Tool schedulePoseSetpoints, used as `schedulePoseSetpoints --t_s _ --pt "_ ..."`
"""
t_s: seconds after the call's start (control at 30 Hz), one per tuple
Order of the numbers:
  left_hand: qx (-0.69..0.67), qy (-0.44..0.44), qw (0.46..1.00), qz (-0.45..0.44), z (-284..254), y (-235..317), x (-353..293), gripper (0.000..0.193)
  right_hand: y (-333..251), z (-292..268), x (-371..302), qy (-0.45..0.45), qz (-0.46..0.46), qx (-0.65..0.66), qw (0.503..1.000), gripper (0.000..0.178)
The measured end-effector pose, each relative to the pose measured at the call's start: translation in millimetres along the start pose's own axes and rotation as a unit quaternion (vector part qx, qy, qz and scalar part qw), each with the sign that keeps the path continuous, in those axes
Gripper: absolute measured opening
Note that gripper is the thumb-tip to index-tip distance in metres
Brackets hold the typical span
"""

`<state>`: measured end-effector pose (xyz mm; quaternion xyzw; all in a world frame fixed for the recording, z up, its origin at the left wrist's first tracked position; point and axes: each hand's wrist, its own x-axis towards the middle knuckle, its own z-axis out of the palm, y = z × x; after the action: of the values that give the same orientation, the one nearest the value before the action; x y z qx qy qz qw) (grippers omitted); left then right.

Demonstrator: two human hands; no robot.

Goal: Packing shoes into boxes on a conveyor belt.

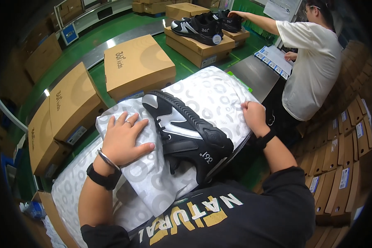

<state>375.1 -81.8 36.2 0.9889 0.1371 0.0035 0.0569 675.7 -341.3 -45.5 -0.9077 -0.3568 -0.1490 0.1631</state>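
A black and silver sneaker (188, 130) lies on its side on patterned white wrapping paper (194, 89), its sole facing up and to the right. My left hand (126, 138) rests flat with fingers spread on a crumpled part of the paper that is folded up against the shoe's left side. At the far right edge of the sheet, my right hand (255, 116) is closed, pinching the paper's edge. Under the heel and by the dark shirt, the shoe's lower side is partly hidden.
Closed brown shoeboxes (138, 62) stand left and ahead. Another pair of black sneakers (200, 29) sits on boxes at the back. A co-worker in a white shirt (310, 62) reaches toward them from the right. Stacked shoeboxes (339, 161) line the right side.
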Motion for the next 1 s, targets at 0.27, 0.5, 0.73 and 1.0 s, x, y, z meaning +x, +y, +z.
schedulePoseSetpoints --t_s 0.27,0.5,0.73,1.0 --pt "-0.585 0.017 0.808 -0.072 -35 11 -3 0.095 -160 -142 -28 0.109 -0.553 0.001 0.826 0.014" --pt "-0.722 0.101 0.659 -0.184 -62 26 6 0.064 -172 -118 -26 0.030 -0.791 0.096 0.603 0.018" --pt "-0.094 0.147 0.939 -0.297 -33 -33 -1 0.052 -167 -82 75 0.097 -0.421 0.589 0.683 0.036" --pt "-0.695 0.097 0.653 -0.284 67 -183 62 0.065 -210 85 166 -0.218 -0.180 0.102 0.954 0.084"
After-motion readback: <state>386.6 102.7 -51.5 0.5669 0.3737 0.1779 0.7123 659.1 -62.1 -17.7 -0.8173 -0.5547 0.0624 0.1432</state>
